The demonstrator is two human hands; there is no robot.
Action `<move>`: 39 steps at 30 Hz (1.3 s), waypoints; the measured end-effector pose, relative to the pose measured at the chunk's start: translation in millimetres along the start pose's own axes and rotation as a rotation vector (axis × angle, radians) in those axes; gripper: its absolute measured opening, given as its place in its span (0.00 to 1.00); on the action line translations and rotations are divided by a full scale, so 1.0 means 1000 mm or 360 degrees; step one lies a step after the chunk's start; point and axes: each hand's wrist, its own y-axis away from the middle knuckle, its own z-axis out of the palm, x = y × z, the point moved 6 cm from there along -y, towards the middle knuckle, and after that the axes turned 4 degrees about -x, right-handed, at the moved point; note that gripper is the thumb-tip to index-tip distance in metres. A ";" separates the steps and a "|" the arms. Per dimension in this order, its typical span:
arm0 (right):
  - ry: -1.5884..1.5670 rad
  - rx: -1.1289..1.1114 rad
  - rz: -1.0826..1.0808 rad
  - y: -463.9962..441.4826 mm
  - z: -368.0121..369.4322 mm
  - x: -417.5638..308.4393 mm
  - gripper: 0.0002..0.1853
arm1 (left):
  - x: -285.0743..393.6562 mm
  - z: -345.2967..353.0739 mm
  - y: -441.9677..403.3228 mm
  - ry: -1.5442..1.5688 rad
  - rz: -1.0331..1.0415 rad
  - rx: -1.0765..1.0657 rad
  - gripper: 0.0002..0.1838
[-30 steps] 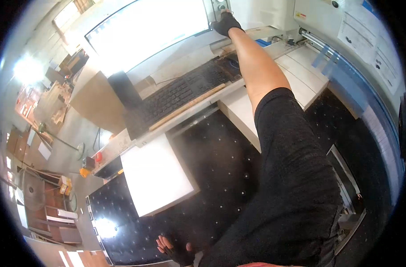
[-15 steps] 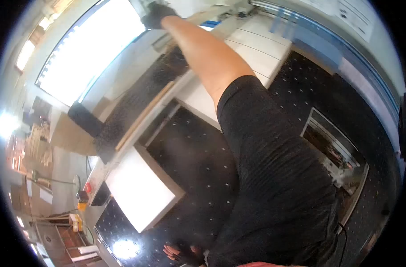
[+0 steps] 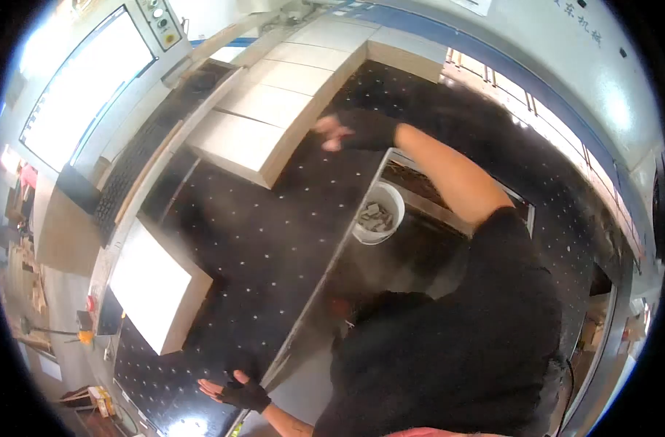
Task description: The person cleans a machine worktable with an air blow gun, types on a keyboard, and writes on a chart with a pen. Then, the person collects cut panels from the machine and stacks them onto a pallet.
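My left hand (image 3: 243,395), in a black fingerless glove, is low in the view over the dotted black table (image 3: 248,255). Its fingers are stretched out and hold nothing. A white-topped block of boards (image 3: 154,284) with brown edges lies beyond it, apart from the fingers. My right hand (image 3: 358,132), gloved the same way, is over the table beside a row of white-topped board stacks (image 3: 263,105). Its fingers look loosely apart, slightly blurred, with nothing visible in them. I cannot tell whether they touch the nearest stack's brown side.
A white bucket (image 3: 378,213) with grey pieces stands in the gap below the table edge. A bright screen (image 3: 88,87) and button panel (image 3: 161,23) are at upper left. A keyboard (image 3: 139,171) sits under the screen. A large machine housing (image 3: 565,65) spans the upper right.
My right hand has come away from beside the screen, down and right to the board stacks. The view has shifted, bringing the bucket and more of my left hand into sight.
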 end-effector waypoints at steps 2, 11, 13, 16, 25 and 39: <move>-0.0131 0.0243 0.0039 0.061 -0.041 0.104 0.29 | -0.001 -0.002 0.006 0.0158 -0.0094 0.0064 0.41; -0.1588 0.1927 0.0946 0.231 -0.194 0.404 0.17 | 0.251 -0.007 0.015 0.1582 -0.0058 -0.0437 0.39; -0.1490 0.1955 0.1016 0.216 -0.225 0.455 0.18 | 0.341 0.013 0.018 0.1856 0.0005 -0.0633 0.40; -0.0988 0.1946 0.0906 0.189 -0.280 0.525 0.23 | 0.477 0.056 0.017 0.2208 0.0042 -0.1010 0.41; -0.1811 0.1966 0.0412 0.101 -0.301 0.569 0.43 | 0.776 0.118 -0.003 0.2482 0.0518 -0.2047 0.36; -0.1073 0.1253 0.0316 0.148 -0.277 0.496 0.23 | 0.972 0.272 -0.013 0.2326 0.0051 -0.1793 0.34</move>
